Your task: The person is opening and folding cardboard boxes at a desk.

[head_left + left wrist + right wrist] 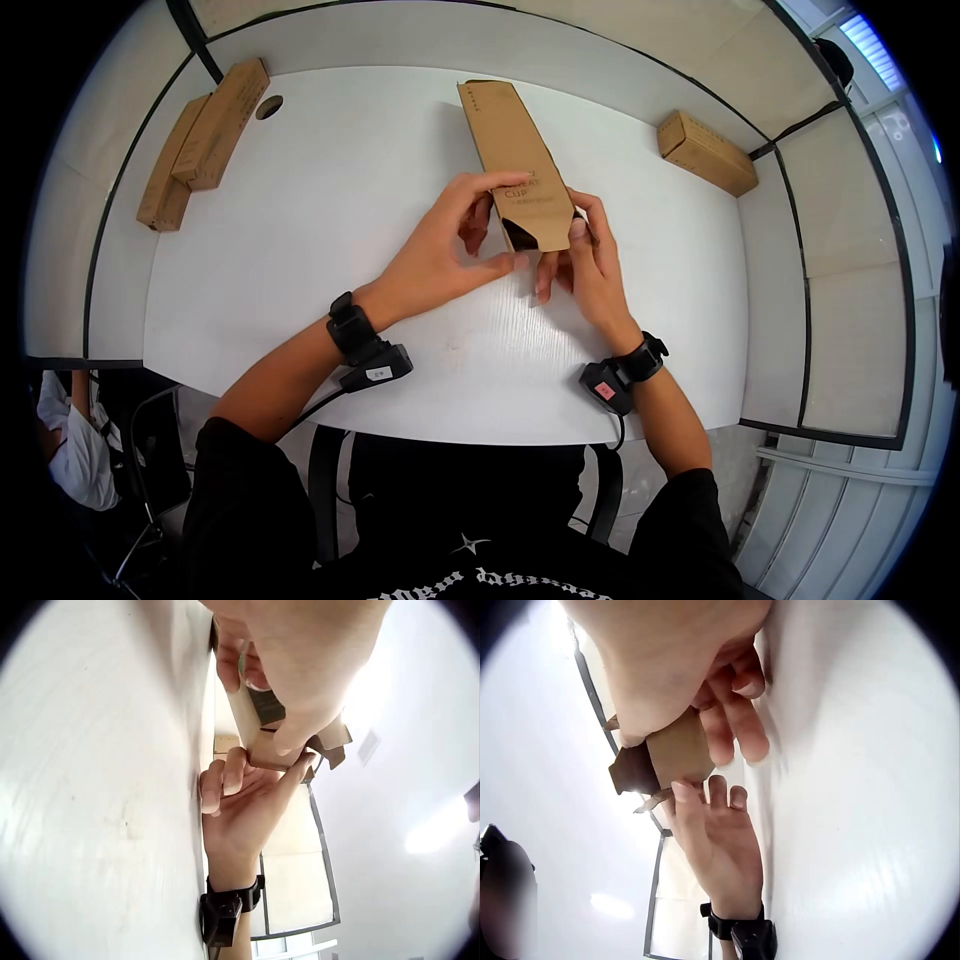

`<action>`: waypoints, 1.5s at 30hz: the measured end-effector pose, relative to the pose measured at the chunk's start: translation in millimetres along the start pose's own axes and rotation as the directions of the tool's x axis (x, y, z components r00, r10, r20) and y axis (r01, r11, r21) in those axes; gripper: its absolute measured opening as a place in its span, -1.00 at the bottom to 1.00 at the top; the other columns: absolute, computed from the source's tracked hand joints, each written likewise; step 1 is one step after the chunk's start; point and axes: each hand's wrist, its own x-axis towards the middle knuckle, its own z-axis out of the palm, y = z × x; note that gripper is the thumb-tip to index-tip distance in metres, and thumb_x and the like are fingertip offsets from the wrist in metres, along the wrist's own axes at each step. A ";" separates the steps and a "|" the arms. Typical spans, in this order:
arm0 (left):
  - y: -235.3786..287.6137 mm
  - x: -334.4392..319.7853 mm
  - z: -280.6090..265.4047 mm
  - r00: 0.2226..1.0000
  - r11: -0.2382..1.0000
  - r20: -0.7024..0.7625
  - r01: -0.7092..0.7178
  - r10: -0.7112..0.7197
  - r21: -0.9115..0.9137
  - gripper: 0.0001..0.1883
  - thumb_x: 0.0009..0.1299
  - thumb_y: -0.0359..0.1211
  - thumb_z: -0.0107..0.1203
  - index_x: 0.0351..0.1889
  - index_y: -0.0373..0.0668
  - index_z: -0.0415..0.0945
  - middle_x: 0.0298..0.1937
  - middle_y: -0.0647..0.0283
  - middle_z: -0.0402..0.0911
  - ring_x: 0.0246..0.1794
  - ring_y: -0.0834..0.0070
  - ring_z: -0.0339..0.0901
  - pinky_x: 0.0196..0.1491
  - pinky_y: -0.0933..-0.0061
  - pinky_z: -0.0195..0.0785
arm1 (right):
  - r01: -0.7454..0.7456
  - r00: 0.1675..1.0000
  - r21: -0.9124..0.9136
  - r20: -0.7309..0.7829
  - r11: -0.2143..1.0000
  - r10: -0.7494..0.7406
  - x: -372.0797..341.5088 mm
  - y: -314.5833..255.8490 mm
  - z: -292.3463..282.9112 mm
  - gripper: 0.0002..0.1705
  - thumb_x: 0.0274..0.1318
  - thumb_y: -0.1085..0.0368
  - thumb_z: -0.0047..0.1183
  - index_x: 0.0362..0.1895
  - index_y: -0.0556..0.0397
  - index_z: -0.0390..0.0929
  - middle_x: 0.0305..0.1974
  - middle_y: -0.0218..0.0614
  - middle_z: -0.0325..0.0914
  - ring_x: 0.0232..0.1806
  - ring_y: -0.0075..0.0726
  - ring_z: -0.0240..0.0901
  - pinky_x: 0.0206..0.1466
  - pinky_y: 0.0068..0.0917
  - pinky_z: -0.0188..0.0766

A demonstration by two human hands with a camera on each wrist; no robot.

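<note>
A long brown cardboard box (520,160) with dark printing, the word CUP among it, slants away from me over the white table. Its near end is open, with a dark gap and raised flaps (330,746). My left hand (430,240) grips the box from the left, index finger across the top and thumb by the open end. On the other side my right hand (595,270) pinches the near right corner, thumb on top. The right wrist view shows both hands close around the open end (641,769). The inside of the box is mostly hidden.
Two brown boxes, one nearer (170,180) and one farther (225,125), stand side by side at the left wall. Another brown box (708,153) lies at the back right. A round hole (269,107) pierces the table (330,170). Low partitions enclose its back and sides.
</note>
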 end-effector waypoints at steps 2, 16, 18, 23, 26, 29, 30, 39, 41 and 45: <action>-1.6 1.5 -2.3 1.000 1.000 -0.024 -0.010 0.011 0.024 -0.23 0.28 -0.52 0.41 0.47 -0.03 0.35 -0.06 0.44 0.43 -0.28 0.64 0.30 -0.16 0.57 0.32 | -0.017 1.000 0.016 0.015 1.000 0.017 0.0 -2.3 1.2 -0.44 0.68 0.02 -0.26 0.53 0.05 0.12 -0.54 -0.28 0.56 -0.59 -0.43 0.52 -0.44 -0.49 0.44; -3.8 1.0 -8.4 0.999 0.998 0.034 -0.043 0.041 0.045 -0.29 0.32 -0.48 0.28 0.49 0.02 0.40 -0.09 0.36 0.26 -0.19 0.59 0.32 -0.10 0.51 0.39 | -0.016 1.000 -0.036 -0.015 0.999 0.016 3.6 8.2 1.4 -0.36 0.40 0.48 0.08 0.45 0.10 0.11 -0.45 -0.30 0.60 -0.54 -0.44 0.57 -0.41 -0.46 0.51; -3.7 0.6 -10.4 0.996 0.998 0.071 -0.056 0.055 0.019 -0.30 0.37 -0.39 0.32 0.50 0.03 0.39 -0.10 0.37 0.24 -0.17 0.57 0.30 -0.07 0.50 0.39 | -0.011 0.999 -0.033 -0.049 0.999 0.009 5.6 11.2 0.3 -0.39 0.39 0.48 0.10 0.42 0.10 0.14 -0.44 -0.31 0.61 -0.54 -0.45 0.57 -0.43 -0.47 0.50; -8.1 1.9 -14.2 0.995 0.998 0.071 -0.064 0.066 -0.022 -0.41 0.49 -0.23 0.30 0.47 0.02 0.43 -0.13 0.40 0.24 -0.20 0.59 0.28 -0.03 0.51 0.37 | -0.009 1.000 -0.019 -0.027 1.000 0.008 5.3 10.5 0.3 -0.40 0.40 0.47 0.12 0.41 0.09 0.15 -0.44 -0.31 0.60 -0.54 -0.46 0.56 -0.43 -0.48 0.49; -5.3 3.2 -13.7 1.000 1.000 0.018 0.008 -0.008 -0.025 -0.50 0.52 -0.31 0.25 0.42 -0.01 0.47 -0.16 0.43 0.29 -0.24 0.62 0.28 -0.02 0.52 0.37 | -0.026 0.999 -0.043 0.020 0.999 0.027 4.6 6.6 0.1 -0.36 0.40 0.45 0.12 0.44 0.09 0.14 -0.44 -0.32 0.60 -0.54 -0.47 0.54 -0.39 -0.48 0.48; -6.4 1.9 -12.7 0.999 0.998 -0.022 0.024 -0.026 -0.061 -0.56 0.55 -0.37 0.21 0.38 -0.02 0.49 -0.20 0.46 0.33 -0.26 0.65 0.32 -0.02 0.53 0.37 | -0.047 0.998 -0.041 0.048 0.998 0.049 3.5 1.5 0.5 -0.32 0.40 0.44 0.12 0.49 0.09 0.11 -0.43 -0.32 0.60 -0.52 -0.48 0.53 -0.36 -0.48 0.47; -6.5 2.1 -12.8 0.999 0.997 -0.027 0.026 -0.028 -0.078 -0.55 0.53 -0.39 0.21 0.37 -0.02 0.50 -0.18 0.45 0.33 -0.24 0.64 0.34 -0.03 0.52 0.38 | -0.052 0.997 -0.033 0.052 0.998 0.054 3.4 0.2 0.9 -0.30 0.41 0.43 0.12 0.50 0.10 0.10 -0.43 -0.31 0.61 -0.51 -0.48 0.53 -0.34 -0.48 0.46; -3.1 1.2 -3.1 0.988 0.999 -0.155 -0.017 0.023 0.040 -0.46 0.34 -0.60 0.21 0.29 -0.03 0.49 -0.02 0.37 0.33 -0.08 0.58 0.44 -0.09 0.50 0.43 | -0.036 0.997 -0.091 0.070 0.995 0.043 2.2 -2.0 4.7 -0.29 0.45 0.35 0.03 0.58 0.10 0.09 -0.45 -0.30 0.60 -0.49 -0.49 0.52 -0.32 -0.48 0.44; -6.2 0.6 -1.7 0.986 1.000 -0.164 -0.010 0.012 0.013 -0.47 0.34 -0.61 0.21 0.27 -0.02 0.49 -0.03 0.38 0.33 -0.08 0.59 0.44 -0.10 0.51 0.43 | -0.006 0.998 -0.097 0.058 0.995 0.012 2.3 -0.5 4.2 -0.35 0.51 0.31 -0.06 0.57 0.10 0.10 -0.48 -0.30 0.58 -0.50 -0.49 0.51 -0.31 -0.48 0.43; -7.4 1.5 -1.8 0.996 1.000 -0.095 -0.002 0.000 -0.021 -0.47 0.39 -0.54 0.28 0.32 -0.02 0.50 -0.09 0.41 0.30 -0.16 0.64 0.38 -0.15 0.58 0.39 | 0.004 1.000 -0.124 -0.015 0.992 -0.006 1.9 0.3 6.7 -0.47 0.59 0.26 -0.21 0.52 0.10 0.16 -0.46 -0.31 0.58 -0.52 -0.50 0.51 -0.38 -0.51 0.40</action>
